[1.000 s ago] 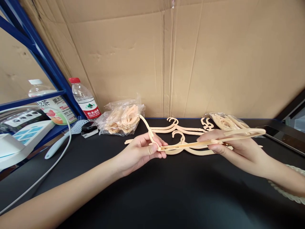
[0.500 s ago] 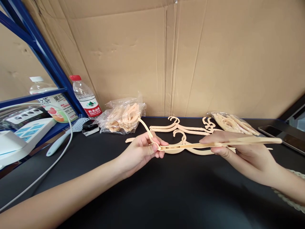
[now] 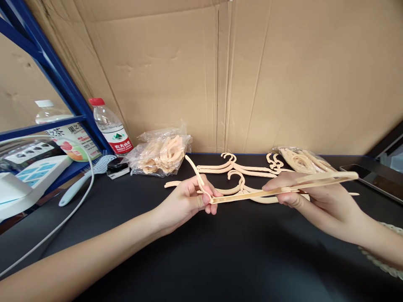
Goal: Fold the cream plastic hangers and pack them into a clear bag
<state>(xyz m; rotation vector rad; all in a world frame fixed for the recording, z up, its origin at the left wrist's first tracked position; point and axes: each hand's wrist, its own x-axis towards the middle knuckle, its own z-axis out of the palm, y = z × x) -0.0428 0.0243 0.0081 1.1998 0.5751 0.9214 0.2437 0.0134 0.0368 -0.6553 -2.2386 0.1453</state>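
Note:
A beige folding clothes hanger [image 3: 256,194] is held above the black table between my two hands. My left hand [image 3: 193,196] pinches its left end between thumb and fingers, where a thin curved arm slants up and to the left. Farther right, my right hand [image 3: 317,205] grips the hanger with the thumb below and the fingers behind, partly hidden by it. The hanger's right end sticks out past that hand. Behind my hands, more beige hangers [image 3: 233,176] lie on the table with their hooks toward the wall, partly covered by the held one.
Plastic bags of beige hanger parts lie at the back left [image 3: 157,155] and back right [image 3: 304,159]. A red-capped water bottle [image 3: 115,132], a brush [image 3: 77,184] and a white cable [image 3: 67,220] are at left. A phone-like black slab [image 3: 378,182] lies at right. Cardboard [image 3: 176,75] stands behind.
The held hanger has tilted: its left end is slightly lower and its right end higher, showing more of its side. My hands keep their grips.

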